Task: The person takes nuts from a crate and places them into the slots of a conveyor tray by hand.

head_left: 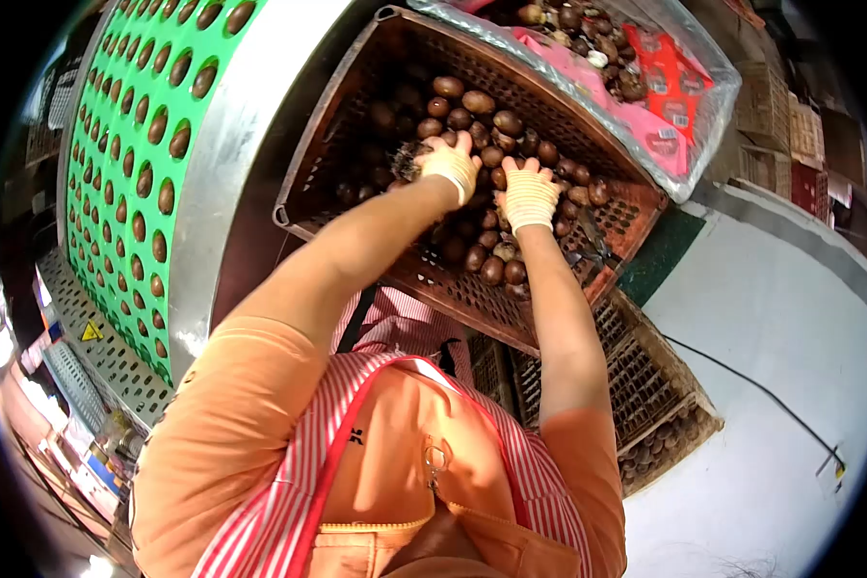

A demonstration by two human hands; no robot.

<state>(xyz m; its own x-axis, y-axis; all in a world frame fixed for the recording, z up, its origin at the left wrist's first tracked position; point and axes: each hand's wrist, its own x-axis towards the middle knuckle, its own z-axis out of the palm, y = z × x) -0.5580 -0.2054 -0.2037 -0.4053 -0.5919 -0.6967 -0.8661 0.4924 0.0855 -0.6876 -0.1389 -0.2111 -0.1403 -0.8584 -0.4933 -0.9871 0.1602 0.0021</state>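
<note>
A reddish-brown perforated plastic crate [395, 72] stands tilted in front of me. Inside are many dark brown, shiny, egg-shaped pieces [477, 101]; their exact kind I cannot make out. My left hand [450, 166], in a pale yellow glove with bare fingertips, rests on the pile with its fingers apart. A dark bristly clump [405, 162] touches the outer side of that hand. To its right, my right hand [528, 193], gloved the same way, lies on the pieces with fingers spread and pointing away from me. Some fingertips are partly hidden among the pieces.
At left stands a metal machine with a green panel [185, 108] holding rows of brown pieces. A lined bin [713, 106] with red packaging adjoins the crate's far side. Dark tool-like metal [592, 241] lies in the crate. Below right is another crate [679, 429].
</note>
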